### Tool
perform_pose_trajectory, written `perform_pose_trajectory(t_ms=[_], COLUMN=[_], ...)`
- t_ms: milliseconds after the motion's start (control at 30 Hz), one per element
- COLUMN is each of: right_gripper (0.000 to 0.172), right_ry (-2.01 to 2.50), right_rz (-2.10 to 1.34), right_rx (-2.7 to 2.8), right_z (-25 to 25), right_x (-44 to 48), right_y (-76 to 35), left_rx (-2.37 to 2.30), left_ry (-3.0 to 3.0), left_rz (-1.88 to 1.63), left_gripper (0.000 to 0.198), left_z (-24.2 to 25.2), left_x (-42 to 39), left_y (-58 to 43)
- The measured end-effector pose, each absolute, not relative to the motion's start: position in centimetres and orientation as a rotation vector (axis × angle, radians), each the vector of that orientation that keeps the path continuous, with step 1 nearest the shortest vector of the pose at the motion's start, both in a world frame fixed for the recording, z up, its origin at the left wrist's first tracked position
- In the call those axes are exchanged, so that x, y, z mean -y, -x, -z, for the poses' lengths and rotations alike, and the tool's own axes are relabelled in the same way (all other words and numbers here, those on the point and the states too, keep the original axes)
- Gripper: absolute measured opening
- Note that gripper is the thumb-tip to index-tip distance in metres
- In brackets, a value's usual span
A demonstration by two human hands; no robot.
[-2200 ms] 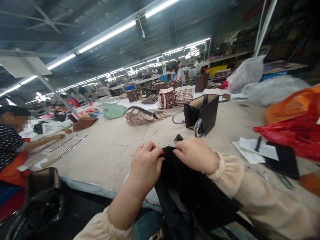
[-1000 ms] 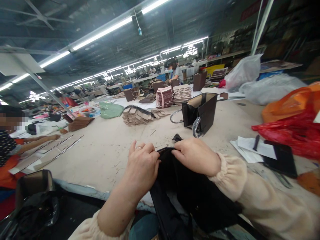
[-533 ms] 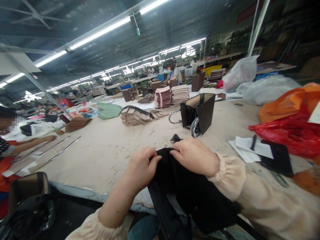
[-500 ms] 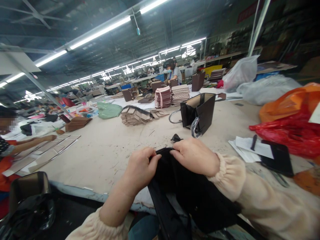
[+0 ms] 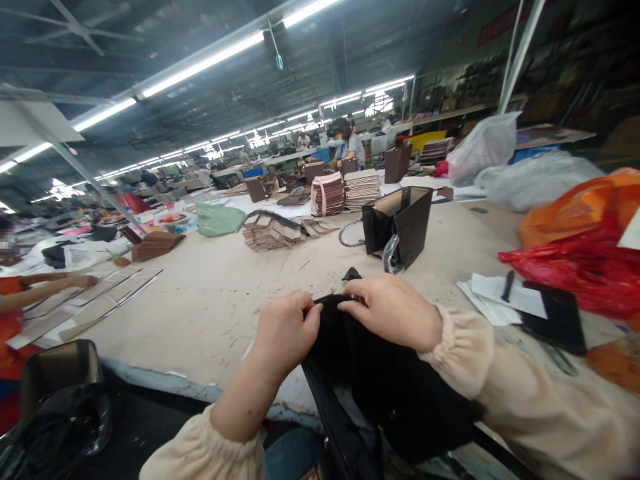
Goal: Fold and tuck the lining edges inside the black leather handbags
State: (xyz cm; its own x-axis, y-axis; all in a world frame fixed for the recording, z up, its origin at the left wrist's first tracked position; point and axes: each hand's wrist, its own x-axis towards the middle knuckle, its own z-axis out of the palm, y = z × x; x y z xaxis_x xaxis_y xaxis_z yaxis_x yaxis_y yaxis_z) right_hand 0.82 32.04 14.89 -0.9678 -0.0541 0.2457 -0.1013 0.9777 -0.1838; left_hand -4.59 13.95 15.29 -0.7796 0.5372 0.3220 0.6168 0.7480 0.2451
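Note:
A black fabric piece like a bag lining (image 5: pixel 395 393) hangs over the table's near edge. My left hand (image 5: pixel 287 330) pinches the left part of its top rim, and my right hand (image 5: pixel 393 310) grips the same rim just to the right. The two hands are a short gap apart. Beyond them a dark brown handbag (image 5: pixel 413 230) stands open, its handles wrapped in clear plastic. A small black scrap (image 5: pixel 352 274) lies just past my right hand.
Stacked brown pieces (image 5: pixel 273 230) and a green plastic bag (image 5: pixel 220 219) lie farther back. Red plastic (image 5: pixel 575 267), papers (image 5: pixel 493 300) and a black flat object (image 5: pixel 555 317) are at right. At left, a person's arms (image 5: pixel 50 287) reach over flat panels (image 5: pixel 110 293); an open bag (image 5: pixel 63 370) sits below.
My left hand has shifted very slightly right, with the black fabric's left edge. The fingers of my right hand have moved a little on the rim. The person at left has leaned back.

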Motion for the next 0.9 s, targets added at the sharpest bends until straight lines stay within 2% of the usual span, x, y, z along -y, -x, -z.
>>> perform_pose_trajectory(t_ms=[100,367,900], right_gripper=[0.023,0.037,0.034], right_ry=[-0.203,-0.276,-0.267], right_rz=[-0.327,-0.255,-0.038], right_rx=[2.866,2.890,2.877], right_z=[-14.9,-15.3,-16.0], right_x=[-32.2,-32.2,-31.1], right_y=[-0.7,-0.1,0.6], left_rx=[2.717,2.717,2.745], left_ry=[0.899,0.882,0.824], left_rz=[0.506,0.512,0.395], left_gripper=[0.021,0.021,0.024], left_z=[-15.3,-15.2,-15.0], left_x=[-14.1,-14.2,-14.4], left_y=[4.6,4.7,4.5])
